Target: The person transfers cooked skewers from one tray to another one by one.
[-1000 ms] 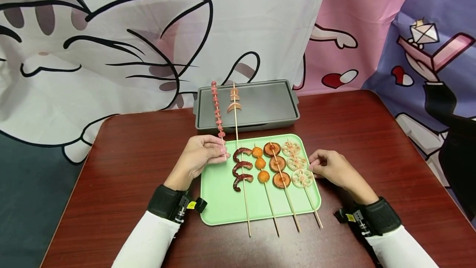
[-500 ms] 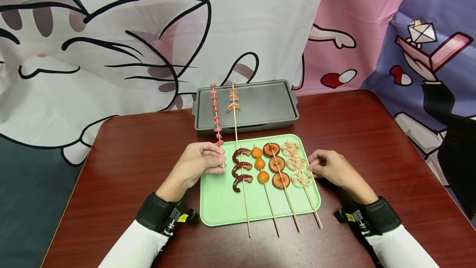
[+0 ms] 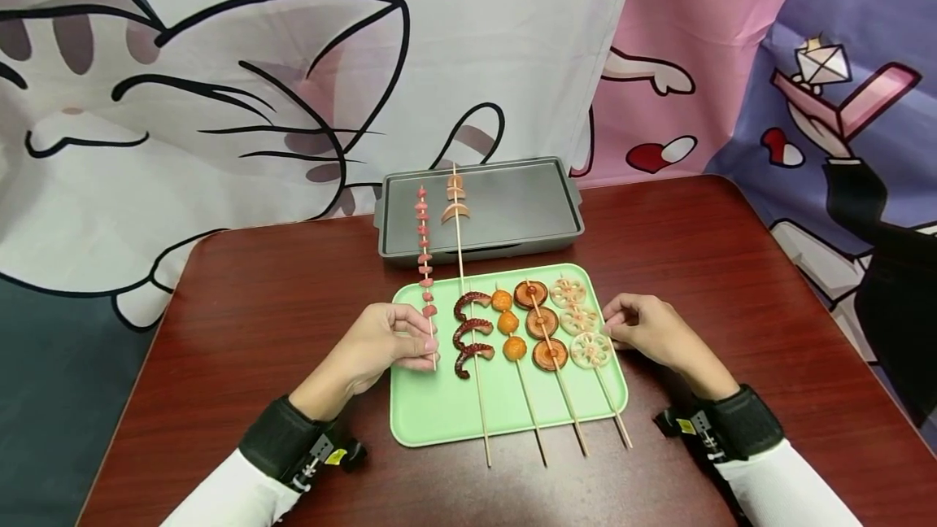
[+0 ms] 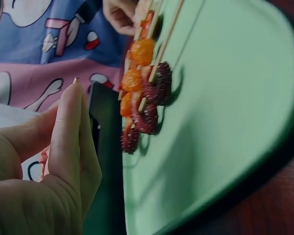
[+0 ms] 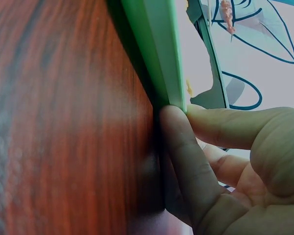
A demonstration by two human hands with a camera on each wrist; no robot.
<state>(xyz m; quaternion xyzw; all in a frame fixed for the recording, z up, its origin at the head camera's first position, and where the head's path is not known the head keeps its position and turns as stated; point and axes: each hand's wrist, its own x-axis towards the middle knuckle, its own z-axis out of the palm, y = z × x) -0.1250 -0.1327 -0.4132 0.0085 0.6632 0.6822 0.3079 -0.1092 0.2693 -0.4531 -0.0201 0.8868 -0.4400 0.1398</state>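
My left hand pinches the bare lower end of a skewer of small pink meat pieces, over the left part of a green tray. The skewer's top overlaps the grey pan in the head view. With thumb and finger, my right hand pinches the tray's right edge. On the tray lie skewers of octopus tentacles, orange balls, mushroom slices and lotus root slices. Fingers mostly hide the held skewer in the left wrist view.
A skewer with tan curved slices reaches from the grey pan toward the green tray. Bare stick ends stick out past the tray's near edge. The brown table meets a cartoon-printed cloth at the back.
My left hand has come nearer and slightly left, bringing the pink meat skewer back from the pan to over the green tray. The right hand keeps its grip on the tray edge.
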